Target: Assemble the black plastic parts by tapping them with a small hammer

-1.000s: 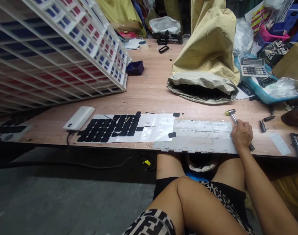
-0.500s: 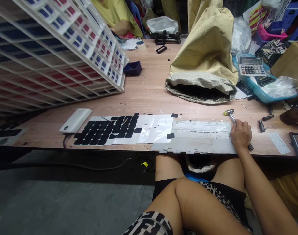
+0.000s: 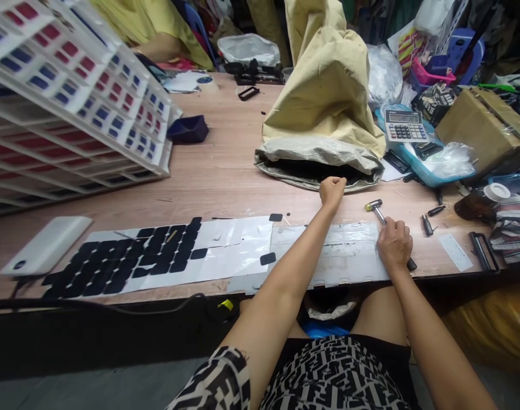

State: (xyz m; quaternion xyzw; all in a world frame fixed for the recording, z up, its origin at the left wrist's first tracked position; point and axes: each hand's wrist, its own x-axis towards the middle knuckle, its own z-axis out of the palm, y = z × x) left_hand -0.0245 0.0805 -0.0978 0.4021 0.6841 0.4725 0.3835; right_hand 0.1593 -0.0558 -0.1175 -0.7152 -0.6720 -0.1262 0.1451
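Observation:
My right hand (image 3: pixel 395 245) is wrapped around the handle of a small hammer (image 3: pixel 374 206), whose yellow-and-metal head lies toward the far side of the table. My left hand (image 3: pixel 331 191) is at the front lip of a yellow cloth sack (image 3: pixel 324 97), fingers closed; whatever they pinch is hidden. The sack's mouth gapes toward me with dark contents inside. Beneath my left forearm lies a pale flat board (image 3: pixel 345 256) topped with clear plastic. To its left, rows of black rounded pads (image 3: pixel 102 263) lie on a white sheet (image 3: pixel 230 239).
A white plastic crate (image 3: pixel 127 108) rises at left, beside a dark blue tray (image 3: pixel 188 130). A white power bank (image 3: pixel 46 246) lies near the front edge. At right are a calculator (image 3: pixel 405 125) on a blue basket (image 3: pixel 430 171), a brown jar (image 3: pixel 477 204) and a cardboard box (image 3: pixel 486 125).
My left arm has reached forward across the board, bringing my hand to the sack's mouth. The view has turned right. My right hand still grips the hammer.

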